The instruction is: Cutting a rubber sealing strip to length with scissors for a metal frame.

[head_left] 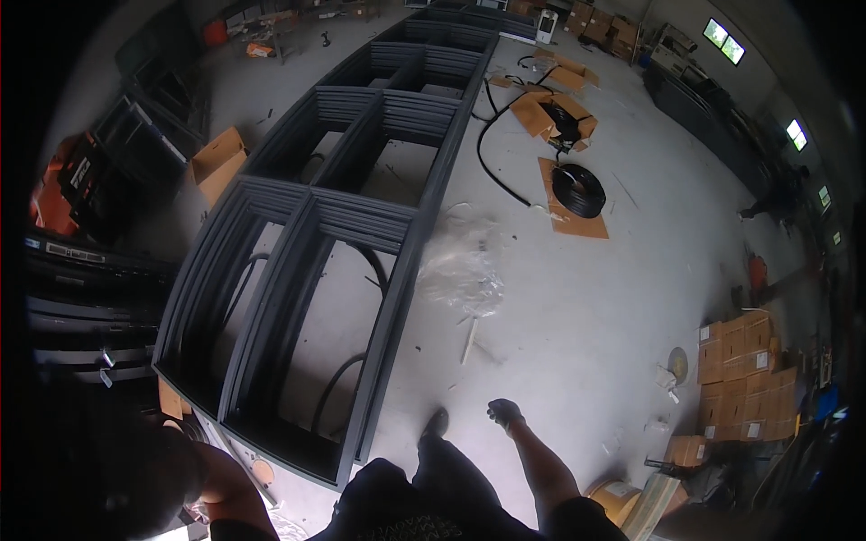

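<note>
A stack of dark grey metal frames [262, 307] runs away from me on my left, its crossbars dividing it into several open bays. Out over the floor to the right of the stack, my right hand [506, 412] wears a dark glove. Its fingers are curled in, and nothing shows in them. My left hand [167, 469] is raised close at the lower left, beside the near end of the stack. Deep shadow hides its fingers and anything in them. Dark hoses [338, 388] show through the nearest bays.
Clear plastic wrap [465, 266] lies on the floor right of the stack. Farther on are a coiled black hose [578, 190] on cardboard and an open carton [555, 119]. Stacked cardboard boxes [744, 379] stand at the right. Dark panels [90, 307] line the left side.
</note>
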{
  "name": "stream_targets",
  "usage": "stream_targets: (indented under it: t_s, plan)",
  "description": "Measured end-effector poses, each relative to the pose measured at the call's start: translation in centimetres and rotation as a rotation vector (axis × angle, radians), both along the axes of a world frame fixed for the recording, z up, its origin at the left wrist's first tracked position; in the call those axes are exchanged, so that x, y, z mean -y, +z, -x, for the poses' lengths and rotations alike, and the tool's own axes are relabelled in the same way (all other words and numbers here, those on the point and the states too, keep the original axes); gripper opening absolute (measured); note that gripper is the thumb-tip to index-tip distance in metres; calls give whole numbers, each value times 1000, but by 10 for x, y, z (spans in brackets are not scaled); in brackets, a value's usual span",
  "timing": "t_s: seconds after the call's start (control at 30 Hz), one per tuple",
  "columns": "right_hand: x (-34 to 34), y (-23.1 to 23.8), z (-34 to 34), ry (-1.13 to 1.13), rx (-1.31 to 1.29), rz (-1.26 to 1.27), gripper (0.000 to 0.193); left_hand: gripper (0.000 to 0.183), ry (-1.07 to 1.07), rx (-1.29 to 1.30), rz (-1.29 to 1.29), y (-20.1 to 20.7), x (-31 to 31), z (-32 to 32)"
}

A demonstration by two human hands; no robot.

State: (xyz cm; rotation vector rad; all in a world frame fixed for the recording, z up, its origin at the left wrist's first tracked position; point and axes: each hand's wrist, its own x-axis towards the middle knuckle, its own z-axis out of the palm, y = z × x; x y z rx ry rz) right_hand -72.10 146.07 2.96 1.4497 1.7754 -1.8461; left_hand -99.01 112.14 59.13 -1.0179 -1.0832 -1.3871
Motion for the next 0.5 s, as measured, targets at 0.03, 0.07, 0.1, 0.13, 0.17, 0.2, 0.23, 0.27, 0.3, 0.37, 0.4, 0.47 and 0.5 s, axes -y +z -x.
stream_targets:
  t_s: [0.03, 0.07, 0.1, 0.13, 0.17, 0.2, 0.23, 0.27, 0.3, 0.37, 0.4, 0.47, 0.5]
  plan:
    - [-16, 11, 4, -93, 66, 67, 20, 45, 416, 352, 184, -34, 1, 16]
    - [-35, 4, -23, -222, 100, 67, 17, 43, 322, 340, 529, -66, -21, 53]
    - [-47, 1, -38, -175, 145, 36, 18, 43, 170, 856, 717, -104, -31, 62]
    - [-58, 2, -45, -119, 186, 0, 21, 38, 323, 1019, 1000, -135, -45, 75]
    - [-63, 3, -50, -117, 222, 16, 22, 32, 253, 983, 1198, -180, -47, 95]
    - [-67, 7, -52, -110, 261, 30, 24, 26, 520, 447, 1590, -256, -22, 116]
    - [-67, 18, -51, -100, 298, 76, 28, 39, 442, 852, 1766, -289, -29, 114]
    - [-70, 20, -53, -98, 323, 124, 33, 42, 298, 1009, 2021, -317, -38, 115]
    - [-73, 24, -55, -98, 331, 156, 34, 46, 134, 1174, 2271, -336, -45, 113]
    - [-83, 20, -50, -115, 322, 194, 32, 48, -96, 1487, 2204, -367, -69, 113]
    - [-92, 15, -41, -129, 308, 200, 28, 48, -179, 1485, 2145, -393, -74, 118]
    - [-112, 9, -18, -163, 310, 196, 27, 47, -211, 1519, 2122, -368, -124, 131]
    - [-125, 8, -5, -196, 299, 189, 27, 47, -219, 1513, 2116, -384, -133, 146]
